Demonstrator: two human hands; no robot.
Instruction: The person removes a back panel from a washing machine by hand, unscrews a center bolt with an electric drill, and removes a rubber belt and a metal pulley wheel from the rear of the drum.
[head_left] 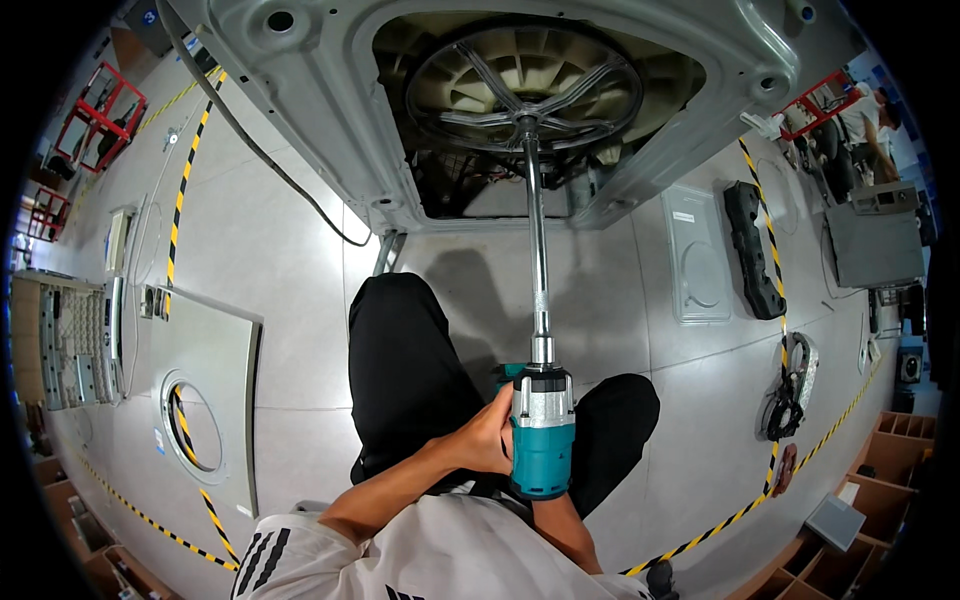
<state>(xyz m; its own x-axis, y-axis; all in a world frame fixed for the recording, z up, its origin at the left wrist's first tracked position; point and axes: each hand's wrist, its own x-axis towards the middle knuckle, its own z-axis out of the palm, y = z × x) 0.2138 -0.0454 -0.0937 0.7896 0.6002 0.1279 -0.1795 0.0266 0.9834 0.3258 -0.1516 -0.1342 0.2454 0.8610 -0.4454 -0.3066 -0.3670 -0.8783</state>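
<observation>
A grey appliance housing (670, 170) fills the top, its opening showing a spoked metal pulley (480, 78). A long chrome extension bar (537, 250) runs from the pulley's hub down to a teal and silver power driver (542, 455). My left hand (485, 435) is closed on the left side of the driver, thumb against it. My right forearm (562, 530) rises beneath the tool, which hides that hand and its fingers. My dark-trousered knees are bent on either side of the tool.
A panel with a round hole (230, 400) lies left; a grey lid (697, 255) and black counterweight (750, 250) lie right. A cable (300, 190) hangs at upper left. Striped tape (176, 210) borders the floor. A co-worker (862, 125) is at far right, near red racks.
</observation>
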